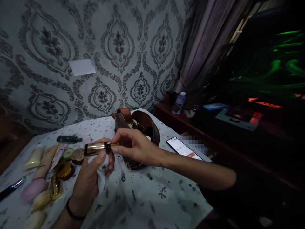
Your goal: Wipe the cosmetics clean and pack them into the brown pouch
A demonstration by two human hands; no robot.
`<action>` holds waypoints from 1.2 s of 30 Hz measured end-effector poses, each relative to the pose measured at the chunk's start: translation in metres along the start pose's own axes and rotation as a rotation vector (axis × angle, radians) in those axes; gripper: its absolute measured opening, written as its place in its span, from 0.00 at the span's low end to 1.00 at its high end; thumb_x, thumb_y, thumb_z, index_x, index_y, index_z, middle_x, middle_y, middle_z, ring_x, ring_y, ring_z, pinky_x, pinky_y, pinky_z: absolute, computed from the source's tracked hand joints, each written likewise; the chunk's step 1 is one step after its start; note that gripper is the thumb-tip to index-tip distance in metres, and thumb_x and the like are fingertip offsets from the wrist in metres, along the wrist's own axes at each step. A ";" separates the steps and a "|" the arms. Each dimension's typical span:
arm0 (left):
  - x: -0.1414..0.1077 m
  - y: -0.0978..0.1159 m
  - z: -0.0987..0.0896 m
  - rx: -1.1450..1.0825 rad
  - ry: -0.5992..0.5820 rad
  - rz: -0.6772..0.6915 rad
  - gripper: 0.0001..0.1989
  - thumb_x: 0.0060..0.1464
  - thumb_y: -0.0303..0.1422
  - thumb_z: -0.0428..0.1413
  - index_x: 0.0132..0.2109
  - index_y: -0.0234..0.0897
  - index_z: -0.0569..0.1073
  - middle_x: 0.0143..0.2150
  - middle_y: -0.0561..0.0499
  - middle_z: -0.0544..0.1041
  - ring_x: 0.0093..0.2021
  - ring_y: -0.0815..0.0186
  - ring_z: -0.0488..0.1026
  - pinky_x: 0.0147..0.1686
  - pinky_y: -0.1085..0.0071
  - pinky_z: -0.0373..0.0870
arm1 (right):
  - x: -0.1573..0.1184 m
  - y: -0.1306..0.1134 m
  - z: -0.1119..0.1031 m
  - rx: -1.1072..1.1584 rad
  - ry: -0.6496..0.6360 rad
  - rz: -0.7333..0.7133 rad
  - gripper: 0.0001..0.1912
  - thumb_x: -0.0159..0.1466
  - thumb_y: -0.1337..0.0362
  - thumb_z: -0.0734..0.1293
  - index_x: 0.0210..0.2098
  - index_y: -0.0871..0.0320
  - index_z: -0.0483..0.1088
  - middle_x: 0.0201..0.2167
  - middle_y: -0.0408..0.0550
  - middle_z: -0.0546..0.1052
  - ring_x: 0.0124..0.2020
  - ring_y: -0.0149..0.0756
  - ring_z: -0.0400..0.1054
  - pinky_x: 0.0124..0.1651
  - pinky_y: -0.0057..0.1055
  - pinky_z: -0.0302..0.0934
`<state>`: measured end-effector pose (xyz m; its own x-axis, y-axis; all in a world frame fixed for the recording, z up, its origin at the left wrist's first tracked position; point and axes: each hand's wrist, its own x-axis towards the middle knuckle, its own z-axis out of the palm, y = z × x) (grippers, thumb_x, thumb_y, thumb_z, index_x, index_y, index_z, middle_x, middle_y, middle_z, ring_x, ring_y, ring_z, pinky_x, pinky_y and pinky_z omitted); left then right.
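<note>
My left hand is closed around a shiny gold cosmetic tube with dark ends, held nearly level. A crumpled white tissue is bunched in the same palm. At the tube's right end, my right hand pinches its narrow golden tip between thumb and fingertips; whether that tip is a separate piece, I cannot tell. Just behind the right hand stands an open brown handbag, with small items inside it partly hidden. A round compact lies left of the tube.
Cosmetics spread over the patterned cloth at left: a dark green tube, squeeze tubes, an amber jar, a pink sponge and a gold bottle. A phone lies right; a water bottle stands behind.
</note>
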<state>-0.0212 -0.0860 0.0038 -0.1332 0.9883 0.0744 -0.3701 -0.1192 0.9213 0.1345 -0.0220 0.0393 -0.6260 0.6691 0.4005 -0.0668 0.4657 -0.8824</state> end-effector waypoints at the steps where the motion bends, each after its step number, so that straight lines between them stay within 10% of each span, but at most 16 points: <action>1: 0.000 0.000 -0.004 0.109 0.005 0.016 0.23 0.46 0.43 0.65 0.48 0.41 0.75 0.21 0.57 0.69 0.21 0.71 0.64 0.21 0.77 0.63 | -0.002 -0.002 -0.002 -0.144 0.014 -0.020 0.14 0.61 0.54 0.71 0.36 0.59 0.69 0.34 0.45 0.74 0.36 0.32 0.69 0.39 0.29 0.65; 10: -0.004 -0.004 -0.012 0.837 -0.156 0.191 0.12 0.43 0.34 0.58 0.37 0.38 0.81 0.31 0.51 0.80 0.36 0.58 0.77 0.36 0.69 0.73 | -0.013 -0.023 0.006 -0.557 -0.259 -0.128 0.10 0.64 0.65 0.68 0.45 0.59 0.74 0.36 0.46 0.72 0.34 0.31 0.67 0.37 0.27 0.61; 19: -0.005 -0.013 -0.047 0.799 0.048 0.063 0.24 0.47 0.48 0.61 0.47 0.38 0.75 0.22 0.56 0.72 0.20 0.68 0.67 0.23 0.73 0.67 | 0.013 -0.022 -0.088 -0.910 0.229 -0.034 0.09 0.65 0.64 0.66 0.41 0.61 0.75 0.33 0.46 0.78 0.33 0.33 0.69 0.37 0.28 0.58; 25: -0.011 -0.049 -0.065 0.658 0.181 -0.083 0.22 0.44 0.51 0.62 0.38 0.37 0.74 0.34 0.51 0.76 0.20 0.73 0.63 0.19 0.75 0.63 | 0.016 0.032 -0.111 -1.236 0.013 0.229 0.10 0.64 0.65 0.67 0.44 0.59 0.75 0.40 0.50 0.79 0.40 0.37 0.71 0.39 0.28 0.55; 36: -0.001 -0.069 -0.090 0.856 -0.034 -0.109 0.17 0.46 0.48 0.60 0.35 0.39 0.78 0.39 0.47 0.80 0.36 0.58 0.76 0.32 0.70 0.74 | 0.030 0.056 -0.106 -1.385 -0.259 0.260 0.12 0.64 0.62 0.68 0.46 0.57 0.74 0.47 0.54 0.77 0.50 0.44 0.67 0.46 0.32 0.55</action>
<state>-0.0779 -0.0876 -0.0938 -0.1046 0.9940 -0.0327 0.4424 0.0759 0.8936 0.1946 0.0855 0.0280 -0.6342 0.7691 0.0795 0.7730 0.6286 0.0853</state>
